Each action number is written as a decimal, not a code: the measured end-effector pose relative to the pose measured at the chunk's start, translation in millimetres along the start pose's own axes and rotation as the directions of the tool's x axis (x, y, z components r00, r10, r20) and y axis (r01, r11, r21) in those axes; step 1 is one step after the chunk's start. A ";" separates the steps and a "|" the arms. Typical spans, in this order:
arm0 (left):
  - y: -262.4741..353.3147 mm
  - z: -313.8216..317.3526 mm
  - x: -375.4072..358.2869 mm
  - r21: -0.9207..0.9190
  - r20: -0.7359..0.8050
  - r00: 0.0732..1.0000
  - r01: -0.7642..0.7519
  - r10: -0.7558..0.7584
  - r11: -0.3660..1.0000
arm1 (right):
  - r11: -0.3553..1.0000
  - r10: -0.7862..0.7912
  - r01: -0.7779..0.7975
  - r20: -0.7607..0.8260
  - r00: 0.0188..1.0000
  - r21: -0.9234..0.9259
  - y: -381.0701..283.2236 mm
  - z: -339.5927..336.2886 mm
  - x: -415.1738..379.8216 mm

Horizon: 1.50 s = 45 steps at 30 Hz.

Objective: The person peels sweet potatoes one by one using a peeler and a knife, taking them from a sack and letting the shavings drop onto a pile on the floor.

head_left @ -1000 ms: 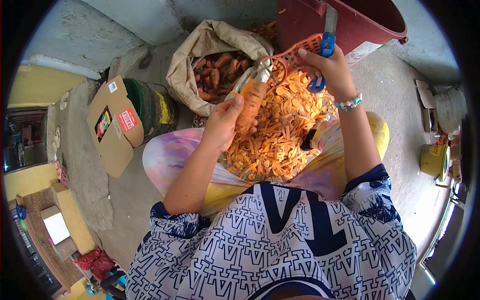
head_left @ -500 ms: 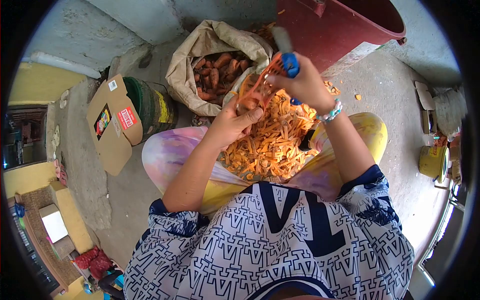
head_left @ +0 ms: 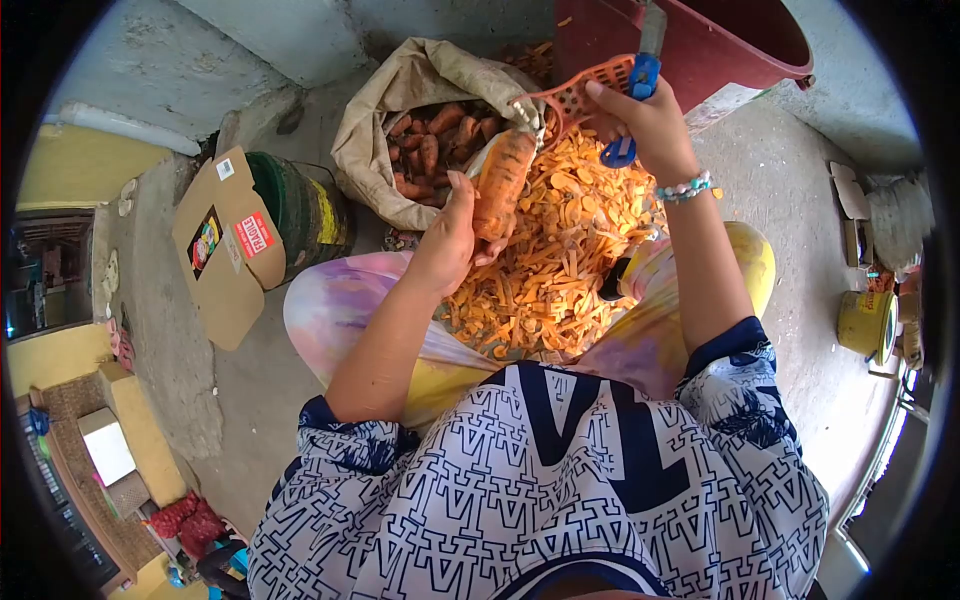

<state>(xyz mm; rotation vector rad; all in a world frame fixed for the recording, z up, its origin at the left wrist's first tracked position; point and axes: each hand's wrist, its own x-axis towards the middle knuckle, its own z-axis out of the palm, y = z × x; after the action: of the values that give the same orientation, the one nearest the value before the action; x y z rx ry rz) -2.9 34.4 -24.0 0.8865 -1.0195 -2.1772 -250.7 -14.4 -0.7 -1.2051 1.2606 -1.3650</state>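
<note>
My left hand [head_left: 452, 238] is closed round the lower part of a thick carrot [head_left: 503, 180], its upper end pointing away from me. Patches of brown skin still show on its orange side. In my right hand [head_left: 650, 125] are two tools: an orange plastic peeler [head_left: 590, 88] with a perforated handle, and a blue-handled knife [head_left: 645, 75] whose blade points up. The peeler's head is at the carrot's top end; whether it touches cannot be made out. Beneath both hands lies a heap of orange peelings and slices [head_left: 545, 290] between my legs.
An open sack [head_left: 365, 130] of unpeeled carrots stands ahead on the left. A large red tub [head_left: 690, 50] is ahead on the right. A green bucket [head_left: 270, 190] with a cardboard flap [head_left: 225, 250] stands left, and a yellow bucket [head_left: 867, 325] far right.
My right hand has moved right and slightly up with the peeler and knife, away from my left hand. The carrot, mostly hidden before, now shows upright in my left hand.
</note>
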 end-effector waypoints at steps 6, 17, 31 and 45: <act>3.2 7.1 2.8 -0.091 -0.106 0.993 -0.067 0.057 0.994 | 0.995 0.050 -0.050 0.004 0.999 0.090 4.2 3.4 -0.2; -0.8 10.9 6.3 0.042 -0.156 0.967 -0.198 0.203 0.979 | 0.996 -0.039 0.030 -0.105 0.994 -0.087 -10.8 6.5 -5.3; -5.3 4.3 5.1 0.525 -0.108 0.951 -0.192 0.289 0.829 | 0.827 -0.207 0.058 -0.206 0.956 -0.560 -21.5 5.5 -1.8; -2.5 -1.7 -2.9 0.481 -0.123 0.952 -0.189 0.279 0.856 | 0.854 -0.272 0.035 -0.388 0.881 -0.519 8.9 -58.9 18.2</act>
<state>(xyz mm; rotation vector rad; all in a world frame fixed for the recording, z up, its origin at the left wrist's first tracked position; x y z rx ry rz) -0.3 37.1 -25.9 1.0890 -1.5002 -1.6306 -311.4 -25.8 -8.6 -1.4095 1.9778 -1.5491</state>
